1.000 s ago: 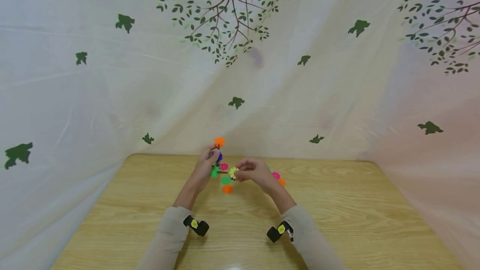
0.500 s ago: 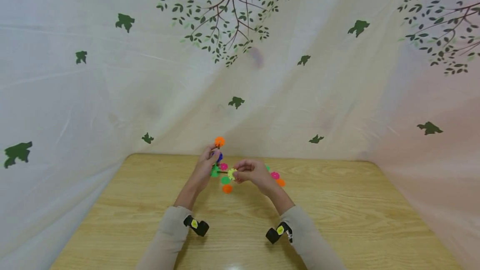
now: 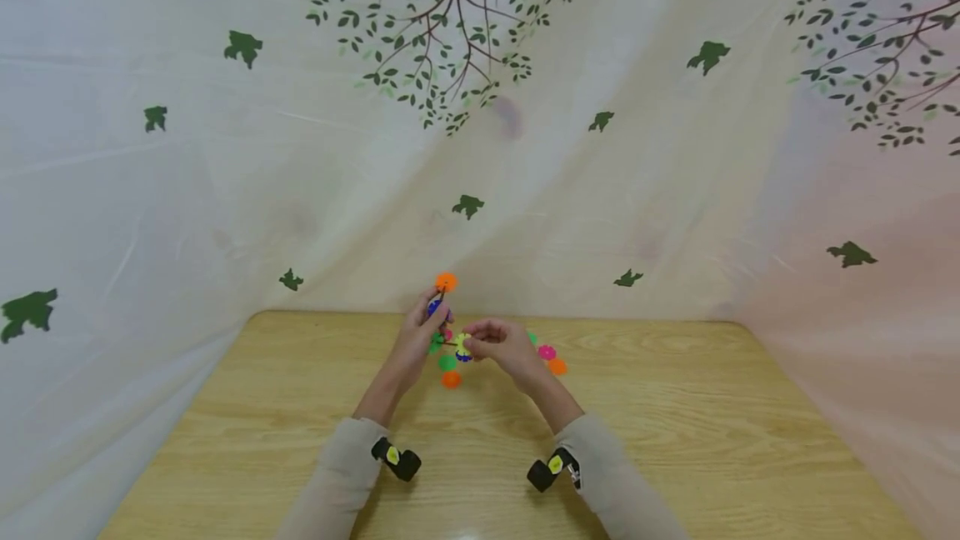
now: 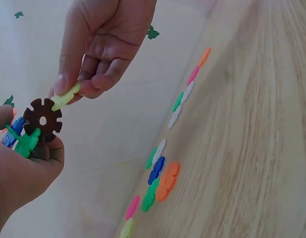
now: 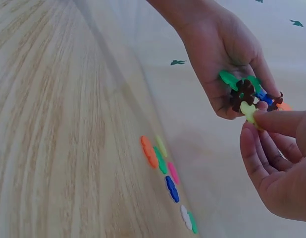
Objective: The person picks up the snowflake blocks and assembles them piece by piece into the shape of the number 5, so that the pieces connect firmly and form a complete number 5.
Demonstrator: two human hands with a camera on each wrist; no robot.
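Observation:
My left hand (image 3: 411, 342) holds a chain of interlocked notched plastic discs. An orange disc (image 3: 446, 282) tops it, with a blue disc (image 3: 435, 307), a green disc (image 4: 28, 144) and brown discs below. One brown disc (image 4: 54, 123) faces the left wrist camera and juts toward my right hand (image 3: 512, 350). Thumb and fingers of that hand pinch a yellow disc (image 4: 67, 96), which meets the brown disc's rim. Whether its notch is fully seated, I cannot tell. Fingers hide part of the chain.
Loose discs lie on the wooden table (image 3: 675, 423), among them an orange disc (image 4: 168, 181), a blue disc (image 5: 172, 189), a pink disc (image 3: 547, 352) and a white disc (image 4: 175, 117). A pale curtain (image 3: 360, 215) with leaf prints hangs behind the table's far edge.
My left hand has shifted slightly right and turned, so the chain leans a little to the right. My right hand still pinches the yellow disc. The head view has shifted slightly.

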